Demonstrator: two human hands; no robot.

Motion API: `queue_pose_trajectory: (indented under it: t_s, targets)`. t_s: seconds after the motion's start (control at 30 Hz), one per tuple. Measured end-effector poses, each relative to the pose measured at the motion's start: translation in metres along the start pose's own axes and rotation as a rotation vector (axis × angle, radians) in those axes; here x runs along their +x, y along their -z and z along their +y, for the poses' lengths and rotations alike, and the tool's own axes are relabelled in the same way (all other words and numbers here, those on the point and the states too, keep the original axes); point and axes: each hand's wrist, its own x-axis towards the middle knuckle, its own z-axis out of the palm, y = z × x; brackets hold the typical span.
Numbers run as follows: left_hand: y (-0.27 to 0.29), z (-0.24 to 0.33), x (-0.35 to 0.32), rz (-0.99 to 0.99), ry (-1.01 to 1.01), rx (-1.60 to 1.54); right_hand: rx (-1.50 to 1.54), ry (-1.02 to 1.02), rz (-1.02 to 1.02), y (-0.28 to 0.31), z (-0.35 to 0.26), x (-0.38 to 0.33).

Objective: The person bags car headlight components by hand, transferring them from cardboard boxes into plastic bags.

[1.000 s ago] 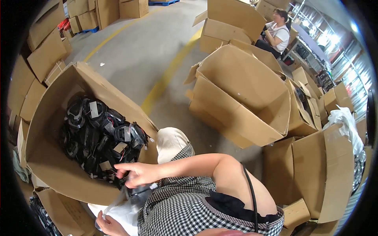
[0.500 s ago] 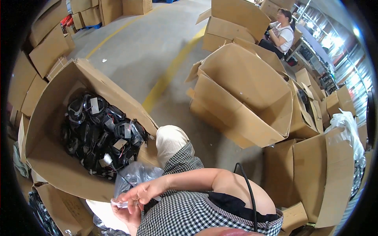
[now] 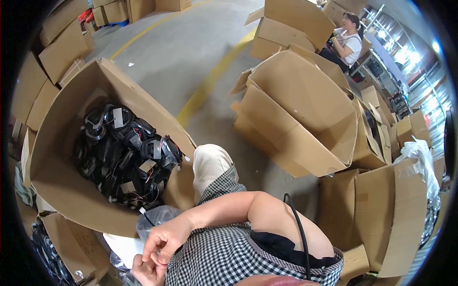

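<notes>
Bag [image 3: 155, 217] of clear thin film, held low at the left of the view between the two hands, just off the near edge of the big open box [image 3: 57, 181]. Judged from its look, the film is light, limp and slippery, creases readily, and offers no stiffness of its own; it may tear if pulled against the black part or wire [image 3: 145, 214] that appears to sit at its mouth. The best hold is probably a pinch at the open rim, with film gathered in two layers, rather than a grasp on the body. The right hand [image 3: 164, 238] lies over the lower part of the bag, its fingers [image 3: 151, 250] curled together and bent down onto the film. The left hand [image 3: 148, 270] sits directly beneath, palm up, fingers half curled toward the right hand; whether they clamp the film or only touch it cannot be told, since the right hand covers the contact. The bulged upper part of the bag stands above both hands, toward the box. The box holds a heap of black parts [image 3: 126, 157] with tags and wires, well inside its walls and apart from the fingers. A white sheet [image 3: 125, 248] lies just left of the hands.
</notes>
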Motion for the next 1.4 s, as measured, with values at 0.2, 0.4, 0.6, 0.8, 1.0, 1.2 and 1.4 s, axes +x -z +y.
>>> queue_pose_trajectory:
  t_s: [0.2, 0.4, 0.6, 0.8, 1.0, 1.2, 1.4]
  targets:
    - [0.018, -0.03, -0.04, 0.268, 0.172, -0.048, 0.238, 0.134, 0.871, 0.09, -0.062, -0.018]
    - [0.025, -0.067, -0.092, 0.502, 0.369, -0.115, -0.125, 0.015, 0.581, 0.055, -0.023, 0.049]
    - [0.025, -0.067, -0.092, 0.741, 0.488, -0.179, -0.32, -0.056, 0.424, 0.023, -0.021, 0.068]
    - [-0.031, -0.031, 0.014, 0.358, -0.169, -0.128, -0.108, 0.127, 0.422, 0.005, -0.022, 0.049]
    - [-0.071, -0.043, 0.06, 0.439, -0.168, -0.382, -0.158, 0.152, 0.464, -0.002, -0.03, 0.039]
    - [-0.061, -0.028, 0.045, 0.108, -0.029, -1.021, -0.014, 0.163, 0.55, 0.022, -0.032, 0.031]
    - [-0.053, -0.026, 0.039, 0.101, 0.113, -0.966, -0.138, 0.073, 0.636, 0.045, -0.013, 0.024]
